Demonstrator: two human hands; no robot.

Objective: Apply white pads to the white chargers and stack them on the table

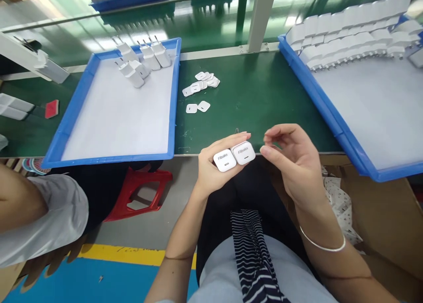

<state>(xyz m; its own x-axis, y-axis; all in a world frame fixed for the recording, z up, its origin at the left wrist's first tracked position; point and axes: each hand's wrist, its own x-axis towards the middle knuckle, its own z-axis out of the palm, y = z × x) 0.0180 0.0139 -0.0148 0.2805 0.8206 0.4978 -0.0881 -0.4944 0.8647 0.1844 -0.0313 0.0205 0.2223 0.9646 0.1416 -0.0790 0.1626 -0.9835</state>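
Observation:
My left hand (211, 166) is closed around two white chargers held side by side, their printed end faces turned up toward me. The nearer-left charger (224, 160) and the right-hand charger (243, 153) each show grey lettering and a small slot. Just to their right, my right hand (292, 155) is raised with thumb and fingers apart and nothing visible between them. Beyond both hands, several white square cover plates (203, 85) lie on the green bench (244, 91), some overlapping.
At left, a blue-rimmed tray (171, 118) bears several white chargers (132, 69) with pins. A second blue tray (325, 107) at right holds rows of chargers (350, 34). A co-worker's sleeve (62, 206), a red stool (145, 193) and a cardboard box (380, 210) are below bench level.

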